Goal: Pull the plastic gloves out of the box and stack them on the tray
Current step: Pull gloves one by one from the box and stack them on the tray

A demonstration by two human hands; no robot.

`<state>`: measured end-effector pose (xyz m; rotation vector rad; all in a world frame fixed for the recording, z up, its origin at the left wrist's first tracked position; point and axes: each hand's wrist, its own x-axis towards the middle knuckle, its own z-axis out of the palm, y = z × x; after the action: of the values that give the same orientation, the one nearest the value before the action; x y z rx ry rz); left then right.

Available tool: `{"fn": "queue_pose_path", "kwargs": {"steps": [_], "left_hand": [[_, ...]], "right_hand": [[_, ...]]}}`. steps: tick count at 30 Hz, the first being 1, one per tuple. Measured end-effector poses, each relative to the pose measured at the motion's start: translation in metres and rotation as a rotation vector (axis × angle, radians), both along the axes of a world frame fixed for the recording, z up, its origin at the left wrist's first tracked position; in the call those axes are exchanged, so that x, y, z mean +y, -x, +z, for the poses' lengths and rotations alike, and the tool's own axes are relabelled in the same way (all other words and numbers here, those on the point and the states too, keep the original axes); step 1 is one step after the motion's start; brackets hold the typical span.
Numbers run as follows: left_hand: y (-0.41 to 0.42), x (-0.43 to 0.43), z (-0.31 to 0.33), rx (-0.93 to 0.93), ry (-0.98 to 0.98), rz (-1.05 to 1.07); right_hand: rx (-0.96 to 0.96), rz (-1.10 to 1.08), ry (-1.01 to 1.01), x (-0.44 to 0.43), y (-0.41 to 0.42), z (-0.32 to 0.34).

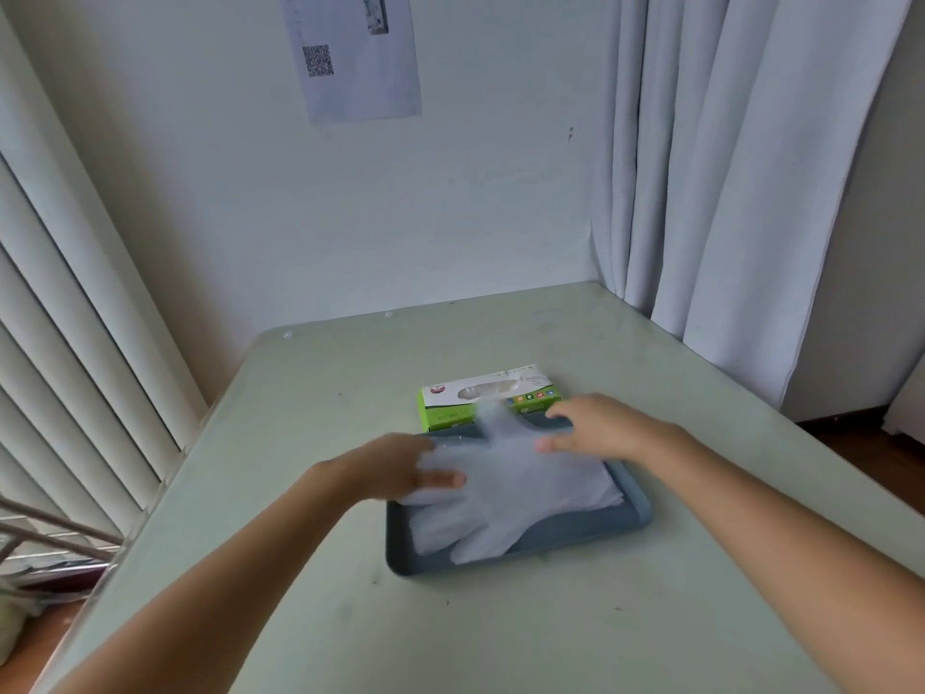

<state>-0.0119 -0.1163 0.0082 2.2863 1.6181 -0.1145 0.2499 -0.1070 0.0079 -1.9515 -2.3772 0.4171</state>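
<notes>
**Q:** ok so what's on the worktop, nearest stuff first?

**A:** Closest thing is one blue-grey tray, sitting pretty much dead centre. The gloves are lying in it. They're thin, cloudy see-through plastic, kinda crinkly. The top one is spread flat with its fingers pointing to about 7 o'clock, and its cuff end runs up toward 12.

**Q:** how many gloves?

**A:** Honestly can't count them. I can make out one clear glove shape on top and more film under it, but the layers blur together.

**Q:** and the hands?

**A:** Two of them. The left hand is at the tray's 9 o'clock edge with its thumb lying on the film. Some plastic covers its fingers, so I can't tell if it's actually pinching or just resting. The right hand is at about 1 o'clock on the far rim. Its fingers are straight and loose with the tips right at the glove, and it isn't gripping anything.

**Q:** box?

**A:** One green and white box, touching the tray's far side at 12 o'clock. A wisp of film reaches from the pile up toward its slot. Further back there's a sheet of paper on the wall at 12, a curtain at 2 and blinds at 9.
</notes>
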Motion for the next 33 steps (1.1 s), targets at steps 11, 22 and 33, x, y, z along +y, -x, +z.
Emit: {"fn": "queue_pose_path", "kwargs": {"steps": [11,22,33], "left_hand": [[-0.007,0.094,-0.004,-0.242,-0.213,0.13],[-0.02,0.129,-0.023,-0.218,0.045,0.058],[-0.019,0.138,-0.031,-0.201,0.063,0.021]], "right_hand": [[0.276,0.053,-0.328,0.09,0.014,-0.005],[0.117,0.426,-0.205,0.139,0.041,-0.018],[0.058,0.502,-0.276,0.147,0.045,-0.02]]}}
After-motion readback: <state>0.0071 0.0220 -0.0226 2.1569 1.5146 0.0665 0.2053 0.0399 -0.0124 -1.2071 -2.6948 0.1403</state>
